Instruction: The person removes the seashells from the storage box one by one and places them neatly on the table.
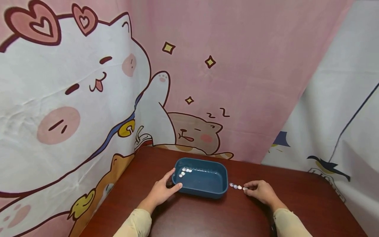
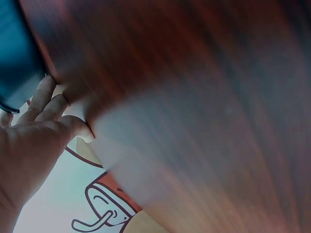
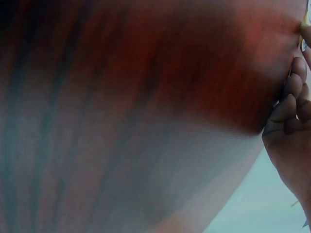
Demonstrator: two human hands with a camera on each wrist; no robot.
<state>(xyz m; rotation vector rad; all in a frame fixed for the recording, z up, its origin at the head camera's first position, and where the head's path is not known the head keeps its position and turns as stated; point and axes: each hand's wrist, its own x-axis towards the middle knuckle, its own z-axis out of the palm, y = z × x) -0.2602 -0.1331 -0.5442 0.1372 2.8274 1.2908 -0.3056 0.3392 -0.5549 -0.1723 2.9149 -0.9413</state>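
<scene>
A dark blue rectangular tray [image 1: 201,196] sits on the table, with several small shiny white bead-like pieces [image 1: 184,171] grouped at its left end. My left hand [image 1: 161,191] rests against the tray's left end, thumb by the front rim and fingers along the side. Right of the tray, several more small pieces, whitish and pale purple [image 1: 235,186], lie in a short row. At that row's right end, my right hand [image 1: 262,192] pinches a small white piece [image 1: 245,188] between thumb and fingers, mostly hidden by the fingertips. The right wrist view catches my curled fingers [image 3: 291,97] at its edge.
The reddish-brown wooden table [image 1: 189,219] ends at the back against a pink cartoon-printed cloth [image 1: 251,82]. A white cat print [image 1: 88,98] covers the cloth on the left, and pale cloth [image 1: 352,115] hangs on the right.
</scene>
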